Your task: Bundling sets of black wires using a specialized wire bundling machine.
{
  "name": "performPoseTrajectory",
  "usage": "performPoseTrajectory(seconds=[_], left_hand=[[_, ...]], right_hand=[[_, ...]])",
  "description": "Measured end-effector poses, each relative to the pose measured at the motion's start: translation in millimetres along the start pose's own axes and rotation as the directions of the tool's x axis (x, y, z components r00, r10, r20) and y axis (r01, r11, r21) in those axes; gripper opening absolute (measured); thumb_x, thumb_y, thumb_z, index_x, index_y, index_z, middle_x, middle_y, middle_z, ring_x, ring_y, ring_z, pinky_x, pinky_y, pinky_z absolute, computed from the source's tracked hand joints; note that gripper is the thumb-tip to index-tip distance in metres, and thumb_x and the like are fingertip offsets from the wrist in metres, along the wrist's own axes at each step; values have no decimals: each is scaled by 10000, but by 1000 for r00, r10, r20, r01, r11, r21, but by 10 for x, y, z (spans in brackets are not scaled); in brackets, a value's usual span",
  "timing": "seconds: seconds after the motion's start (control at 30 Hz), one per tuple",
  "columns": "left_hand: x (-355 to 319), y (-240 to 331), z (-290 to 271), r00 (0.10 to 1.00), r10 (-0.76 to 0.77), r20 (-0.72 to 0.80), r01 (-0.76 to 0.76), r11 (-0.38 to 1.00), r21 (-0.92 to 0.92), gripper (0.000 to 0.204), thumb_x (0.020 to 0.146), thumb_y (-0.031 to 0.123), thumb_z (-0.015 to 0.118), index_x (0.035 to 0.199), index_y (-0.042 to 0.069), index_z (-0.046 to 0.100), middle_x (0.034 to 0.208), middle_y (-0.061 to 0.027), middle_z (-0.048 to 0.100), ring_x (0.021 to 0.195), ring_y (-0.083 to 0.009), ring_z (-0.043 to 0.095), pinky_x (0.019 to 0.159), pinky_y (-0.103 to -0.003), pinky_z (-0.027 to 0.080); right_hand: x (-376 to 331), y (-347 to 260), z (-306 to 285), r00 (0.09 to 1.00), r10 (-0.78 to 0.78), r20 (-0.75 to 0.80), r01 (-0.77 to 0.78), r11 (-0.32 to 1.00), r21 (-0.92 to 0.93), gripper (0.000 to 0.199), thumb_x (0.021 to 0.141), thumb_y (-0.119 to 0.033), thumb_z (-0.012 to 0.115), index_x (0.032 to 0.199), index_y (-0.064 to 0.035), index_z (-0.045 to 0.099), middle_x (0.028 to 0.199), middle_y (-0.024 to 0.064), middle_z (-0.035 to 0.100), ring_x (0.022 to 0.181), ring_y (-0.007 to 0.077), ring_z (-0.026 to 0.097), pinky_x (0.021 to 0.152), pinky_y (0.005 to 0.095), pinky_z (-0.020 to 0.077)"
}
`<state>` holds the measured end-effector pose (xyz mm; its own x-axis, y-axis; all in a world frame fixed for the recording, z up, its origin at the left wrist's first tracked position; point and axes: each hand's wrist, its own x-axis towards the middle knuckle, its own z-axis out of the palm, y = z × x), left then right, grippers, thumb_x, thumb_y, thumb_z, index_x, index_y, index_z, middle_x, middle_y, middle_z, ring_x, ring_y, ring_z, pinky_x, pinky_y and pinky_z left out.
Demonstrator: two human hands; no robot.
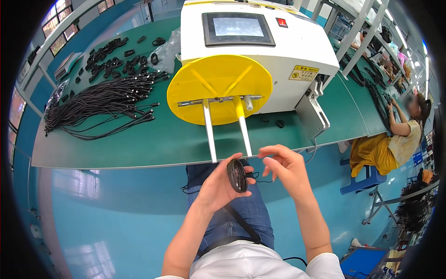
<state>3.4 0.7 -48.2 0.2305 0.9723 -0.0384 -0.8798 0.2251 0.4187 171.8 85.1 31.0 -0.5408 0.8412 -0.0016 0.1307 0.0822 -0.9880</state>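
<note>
In front of my lap, my left hand point(217, 187) is closed around a coiled black cable point(237, 176), which stands on edge between thumb and fingers. A thin loose end of the cable sticks out to the right of the coil. Just right of it my right hand point(286, 171) is raised, fingers loosely bent and apart, with nothing visible in them. Above both hands is a yellow disc point(195, 83) on a white machine point(297, 51), with two rods pointing toward me.
On the green table point(186, 146), a bundle of black cables point(97, 102) lies left, with several coiled cables point(109, 58) behind. A small black coil point(280, 123) lies beneath the machine. At the right, a person point(395, 135) on a blue stool point(364, 180) handles black cables.
</note>
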Motion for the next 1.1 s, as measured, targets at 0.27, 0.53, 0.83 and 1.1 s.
performPoseTrajectory(seconds=[0.27, 0.53, 0.83, 1.1], left_hand=[[25, -109, 33, 933, 78, -350, -96, 995, -32, 424, 993, 424, 286, 1297, 155, 411, 1152, -163, 582, 995, -313, 618, 793, -516, 533], [-22, -96, -8, 926, 220, -306, -200, 975, 95, 399, 986, 442, 319, 1192, 126, 448, 1042, -162, 589, 863, -270, 621, 693, -404, 544], [-101, -14, -204, 914, 245, -324, -294, 949, -112, 304, 981, 427, 376, 1033, 144, 473, 767, -65, 506, 599, -138, 463, 454, -225, 361], [-187, 135, -266, 915, 368, -166, -384, 920, -78, 315, 989, 428, 344, 1070, 144, 454, 752, -56, 471, 615, -142, 458, 490, -257, 379]], right_hand=[[-45, 69, -40, 995, -32, -90, 42, 993, 112, 237, 862, -24, 554, 1090, 28, 593, 918, 109, 650, 616, 107, 587, 491, 195, 418], [-76, 211, 105, 999, -1, -41, 7, 987, 158, 222, 872, -22, 546, 1082, 24, 598, 899, 107, 655, 615, 103, 584, 498, 199, 422], [-144, 481, 434, 984, 118, 130, -136, 980, 145, 209, 878, -24, 542, 1070, 8, 615, 875, 90, 664, 612, 93, 588, 495, 193, 422], [-102, 502, 548, 975, 128, 181, -159, 972, 171, 215, 863, -60, 581, 1068, -6, 619, 871, 54, 653, 637, 78, 587, 492, 190, 417]])
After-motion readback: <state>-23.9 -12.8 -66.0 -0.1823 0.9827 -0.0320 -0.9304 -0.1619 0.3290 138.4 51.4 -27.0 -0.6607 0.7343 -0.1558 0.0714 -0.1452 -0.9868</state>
